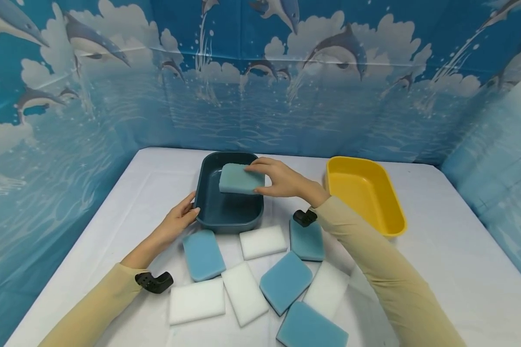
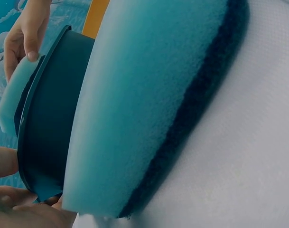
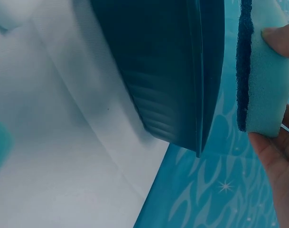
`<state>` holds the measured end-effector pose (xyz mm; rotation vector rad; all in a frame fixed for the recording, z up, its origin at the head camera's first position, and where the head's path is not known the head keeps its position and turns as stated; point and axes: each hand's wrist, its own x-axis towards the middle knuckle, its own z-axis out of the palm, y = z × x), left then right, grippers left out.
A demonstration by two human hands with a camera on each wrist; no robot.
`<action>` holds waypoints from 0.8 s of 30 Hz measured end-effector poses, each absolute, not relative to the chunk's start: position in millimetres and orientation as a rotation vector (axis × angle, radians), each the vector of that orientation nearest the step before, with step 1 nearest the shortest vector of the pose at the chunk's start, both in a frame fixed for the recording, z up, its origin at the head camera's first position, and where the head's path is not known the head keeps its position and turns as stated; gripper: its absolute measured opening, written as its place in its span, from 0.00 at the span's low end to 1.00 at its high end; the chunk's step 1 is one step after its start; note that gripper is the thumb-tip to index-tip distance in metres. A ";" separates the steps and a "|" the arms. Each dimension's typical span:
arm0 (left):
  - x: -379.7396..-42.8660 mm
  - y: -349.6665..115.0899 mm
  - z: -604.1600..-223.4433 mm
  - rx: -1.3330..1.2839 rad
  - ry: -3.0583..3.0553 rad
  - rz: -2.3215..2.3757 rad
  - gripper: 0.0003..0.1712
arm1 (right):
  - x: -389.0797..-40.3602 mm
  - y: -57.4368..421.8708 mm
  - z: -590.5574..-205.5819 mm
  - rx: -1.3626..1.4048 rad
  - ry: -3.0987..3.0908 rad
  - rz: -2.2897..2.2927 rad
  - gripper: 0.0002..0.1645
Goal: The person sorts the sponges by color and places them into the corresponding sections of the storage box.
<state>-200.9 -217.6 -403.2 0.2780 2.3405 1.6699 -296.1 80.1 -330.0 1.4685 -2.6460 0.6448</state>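
Note:
My right hand (image 1: pixel 282 178) pinches a light-blue sponge (image 1: pixel 236 179) between thumb and fingers, over the dark teal basin (image 1: pixel 230 227). A dark scouring layer (image 3: pixel 244 71) on one face of that sponge shows in the right wrist view. With thumb and fingers at its rim, my left hand (image 1: pixel 176 222) grips the basin's left side. Just in front of the basin lies another blue sponge (image 1: pixel 204 255), which looms large in the left wrist view. A white sponge (image 1: pixel 263 242) lies close to its right.
A yellow basin (image 1: pixel 357 185) stands at the back right, behind my right forearm. Several more blue sponges (image 1: pixel 286 282) and white sponges (image 1: pixel 245 294) are spread over the near part of the white-covered table (image 1: pixel 443 250). A dolphin-print curtain (image 1: pixel 260 120) hangs behind.

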 end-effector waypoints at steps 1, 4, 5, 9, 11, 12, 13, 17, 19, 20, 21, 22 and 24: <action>-201.1 -217.4 -403.2 0.277 2.341 1.670 0.37 | -296.9 79.4 -329.9 1.469 -2.646 0.645 0.32; -201.5 -217.0 -403.5 0.268 2.346 1.669 0.36 | -299.5 76.5 -329.2 1.463 -2.644 0.644 0.32; -201.4 -216.8 -403.1 0.263 2.348 1.669 0.36 | -300.2 75.3 -328.9 1.458 -2.646 0.641 0.32; -200.9 -216.5 -402.0 0.256 2.352 1.670 0.36 | -302.9 70.9 -329.8 1.440 -2.661 0.629 0.32; -200.6 -216.6 -401.8 0.258 2.350 1.671 0.36 | -304.4 68.4 -331.6 1.432 -2.670 0.624 0.33; -200.6 -216.7 -402.0 0.256 2.347 1.675 0.36 | -305.1 67.2 -332.8 1.425 -2.675 0.621 0.33; -200.7 -216.9 -402.3 0.254 2.346 1.677 0.36 | -305.7 66.1 -334.1 1.417 -2.682 0.620 0.33; -201.1 -216.7 -402.8 0.265 2.346 1.679 0.36 | -307.0 62.3 -340.0 1.370 -2.725 0.607 0.34; -201.1 -216.6 -403.1 0.271 2.347 1.679 0.36 | -307.1 60.8 -342.6 1.344 -2.746 0.604 0.35; -201.1 -216.5 -403.2 0.269 2.342 1.683 0.36 | -307.3 60.1 -343.9 1.332 -2.755 0.601 0.35; -201.0 -216.4 -403.3 0.266 2.335 1.693 0.36 | -307.4 59.4 -345.1 1.322 -2.759 0.599 0.35; -201.0 -216.4 -403.4 0.263 2.331 1.699 0.36 | -307.6 58.6 -346.2 1.313 -2.761 0.597 0.36; -201.1 -216.4 -403.9 0.252 2.331 1.700 0.36 | -307.7 57.4 -348.1 1.300 -2.761 0.607 0.36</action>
